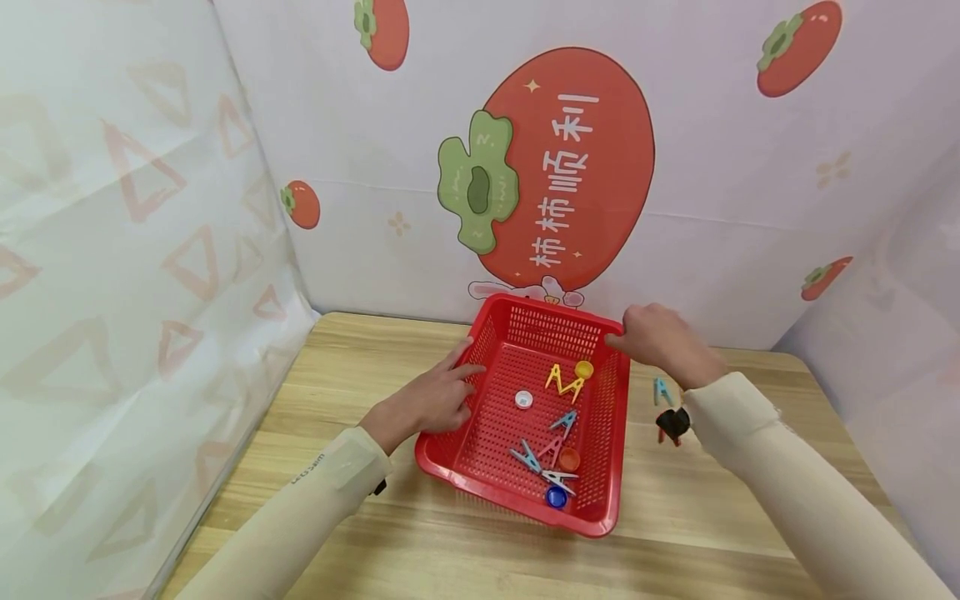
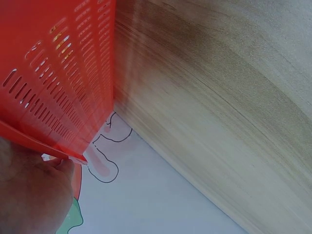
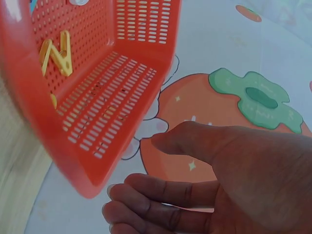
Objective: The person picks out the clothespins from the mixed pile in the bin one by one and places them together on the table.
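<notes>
A red plastic basket with slotted walls stands on the wooden table, holding clothespins and small caps. My left hand grips its left rim, some fingers reaching over the inside; in the left wrist view the thumb lies at the rim. By the far right corner is my right hand, which the right wrist view shows just off the rim, thumb and fingers apart with nothing between them. Inside lie yellow clothespins, a yellow cap, a white cap, blue clothespins and a dark blue cap.
Right of the basket, a light blue clothespin lies on the table. A red piece shows partly behind the black wrist device. A printed backdrop rises behind the table's far edge, with a white sheet at left.
</notes>
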